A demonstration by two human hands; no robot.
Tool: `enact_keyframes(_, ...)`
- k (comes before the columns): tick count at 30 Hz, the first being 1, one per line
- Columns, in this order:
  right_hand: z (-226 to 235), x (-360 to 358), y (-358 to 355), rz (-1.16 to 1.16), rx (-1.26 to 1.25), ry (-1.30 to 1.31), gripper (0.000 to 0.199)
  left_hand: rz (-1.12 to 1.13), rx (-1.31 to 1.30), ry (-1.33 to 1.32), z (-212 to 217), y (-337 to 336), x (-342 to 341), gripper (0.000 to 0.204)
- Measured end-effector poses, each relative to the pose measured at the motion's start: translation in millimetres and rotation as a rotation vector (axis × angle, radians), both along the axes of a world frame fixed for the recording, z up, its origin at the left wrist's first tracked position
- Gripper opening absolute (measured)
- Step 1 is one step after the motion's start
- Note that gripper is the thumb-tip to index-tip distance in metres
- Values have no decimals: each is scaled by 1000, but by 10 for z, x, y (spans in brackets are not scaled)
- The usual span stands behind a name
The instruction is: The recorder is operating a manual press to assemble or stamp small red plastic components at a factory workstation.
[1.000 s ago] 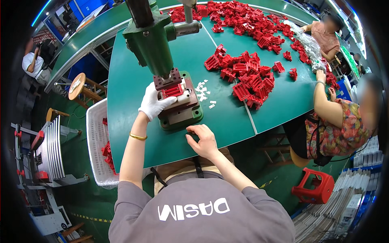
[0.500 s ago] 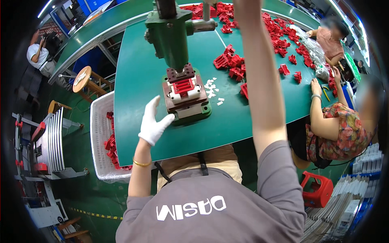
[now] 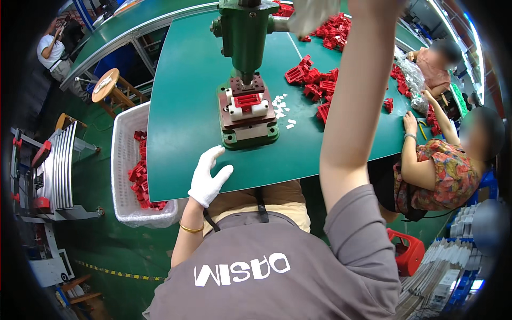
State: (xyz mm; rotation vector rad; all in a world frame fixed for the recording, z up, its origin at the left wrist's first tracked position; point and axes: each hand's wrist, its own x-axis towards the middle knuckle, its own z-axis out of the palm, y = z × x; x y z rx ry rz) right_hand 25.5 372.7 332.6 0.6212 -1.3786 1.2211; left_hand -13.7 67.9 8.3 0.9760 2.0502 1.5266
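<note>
A green hand press [image 3: 247,40] stands on the green table. Under its brown pressing block [image 3: 248,84] a red slotted plastic part [image 3: 248,102] sits in a fixture with white blocks [image 3: 256,111]. My left hand [image 3: 207,178], in a white glove, is just in front of the press base. Its thumb and fingers are apart, and it holds nothing. My right arm stretches up past the press. At the upper edge my right hand [image 3: 316,15] is a blurred whitish glove by the end of the press's side shaft. Its fingers are smeared, so its grip is unclear.
Small white pieces [image 3: 279,106] lie right of the press, beside heaped red parts [image 3: 316,80]. A white crate [image 3: 118,176] of red parts stands left of the table. A person in a flowered top [image 3: 445,170] works at right; a wooden stool [image 3: 106,85] stands at left.
My left hand has drawn back from the press base toward my body. The right hand has come into view at the top, beside the press's shaft. The whole view has shifted slightly.
</note>
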Motion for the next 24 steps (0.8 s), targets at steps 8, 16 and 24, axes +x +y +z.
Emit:
enact_keyframes(8,-1542,1064,-651,-180,5,-99,27,-85,-9,72,87,195,161,49)
enact_keyframes(16,-1833,1081,-756,-249,-123,-66,24,-135,-61,65,54,203,207,48)
enact_keyframes(24,-1810,1063,-815,-284,-87,-82,26,-105,-58,193,-23,152,194,47)
